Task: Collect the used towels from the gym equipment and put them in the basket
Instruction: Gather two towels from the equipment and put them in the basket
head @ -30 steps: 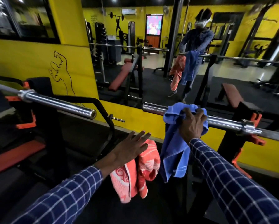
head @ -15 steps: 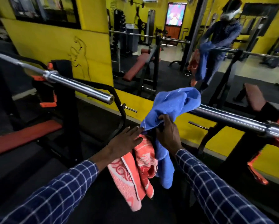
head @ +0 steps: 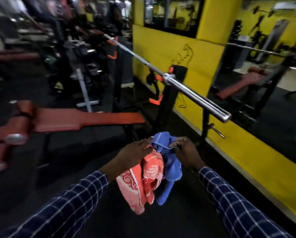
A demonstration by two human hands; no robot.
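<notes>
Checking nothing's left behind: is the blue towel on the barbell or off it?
Off. The blue towel hangs bunched between the left hand and right hand, below the bare barbell.

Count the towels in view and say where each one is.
2. The orange towel hangs from the left hand; the blue towel is bunched beside it, held by the right hand. More may be hidden in the blurred background.

text: none readable | labels: none | frame blurred, wall drawing carries no lettering
</notes>
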